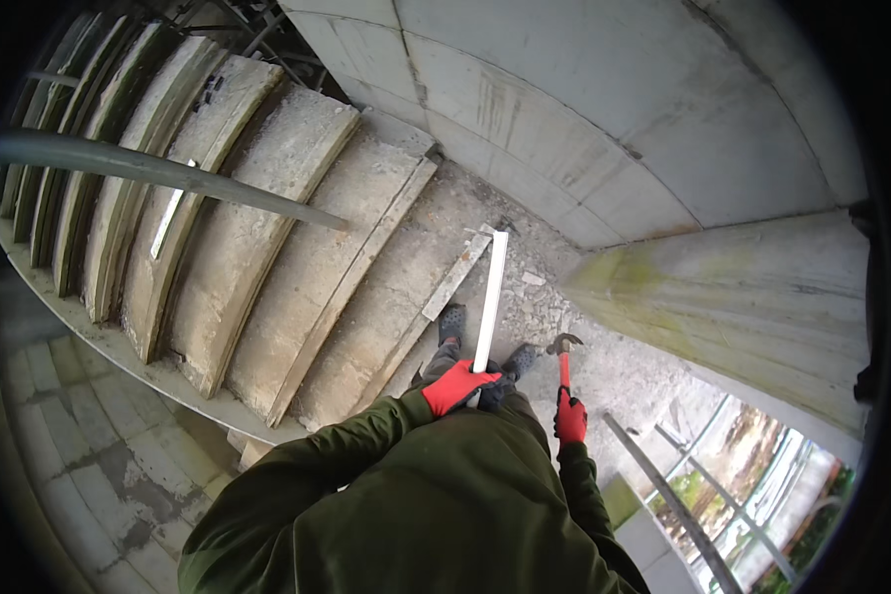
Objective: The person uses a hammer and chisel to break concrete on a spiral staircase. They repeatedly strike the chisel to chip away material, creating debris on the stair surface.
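Note:
My left hand [453, 386], in a red and black glove, is closed around a long white strip [492, 297] in front of my body. The strip stands up and away from me, its far end over the landing near the stairs. My right hand [570, 418], gloved the same way, grips the red handle of a claw hammer [564, 364] out to my right. The dark hammer head points away from me, over the rubble-strewn floor. Both sleeves are dark green. The lower end of the strip is partly hidden by my glove and body.
Concrete stairs [257, 168] with worn edges run off to the left, crossed by a grey metal pole [168, 170]. Another white strip [173, 213] lies on a step. Broken chips [535, 297] litter the landing beside a tiled wall [525, 119]. Metal rails [678, 505] stand at the lower right.

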A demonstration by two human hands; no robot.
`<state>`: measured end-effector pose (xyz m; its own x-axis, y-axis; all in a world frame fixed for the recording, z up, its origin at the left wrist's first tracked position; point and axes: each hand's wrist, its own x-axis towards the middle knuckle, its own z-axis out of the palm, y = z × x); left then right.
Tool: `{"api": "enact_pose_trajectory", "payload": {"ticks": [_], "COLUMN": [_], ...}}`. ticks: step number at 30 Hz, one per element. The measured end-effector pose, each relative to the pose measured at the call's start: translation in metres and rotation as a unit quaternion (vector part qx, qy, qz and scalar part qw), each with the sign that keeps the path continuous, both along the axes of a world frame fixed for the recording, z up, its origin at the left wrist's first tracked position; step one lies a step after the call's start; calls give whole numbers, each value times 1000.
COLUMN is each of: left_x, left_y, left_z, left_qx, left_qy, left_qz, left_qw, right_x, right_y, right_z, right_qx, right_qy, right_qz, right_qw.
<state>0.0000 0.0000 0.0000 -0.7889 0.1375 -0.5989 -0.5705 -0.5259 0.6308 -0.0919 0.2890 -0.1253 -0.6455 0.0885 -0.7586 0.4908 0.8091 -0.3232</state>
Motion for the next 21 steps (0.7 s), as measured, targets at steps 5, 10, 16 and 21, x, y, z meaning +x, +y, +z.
{"api": "enact_pose_trajectory", "payload": {"ticks": [5, 10, 16, 21], "left_x": [-32, -41, -51, -57], "left_y": [-6, -81, -142, -141], "left_z": [-53, -161, -214, -240], "left_qx": [88, -279, -365, -372], "left_qy": [-153, -172, -217, -208], "left_qz": [104, 46, 22, -9], "left_qw": [979, 944, 905, 904], "right_x": [12, 29, 28, 9], "right_y": [30, 0, -4, 17], "right_z": [19, 6, -51, -96], "right_qx": [56, 53, 67, 38], "right_qy": [80, 55, 48, 20], "right_qz": [20, -41, -33, -49], "right_qw": [995, 996, 996, 998]}}
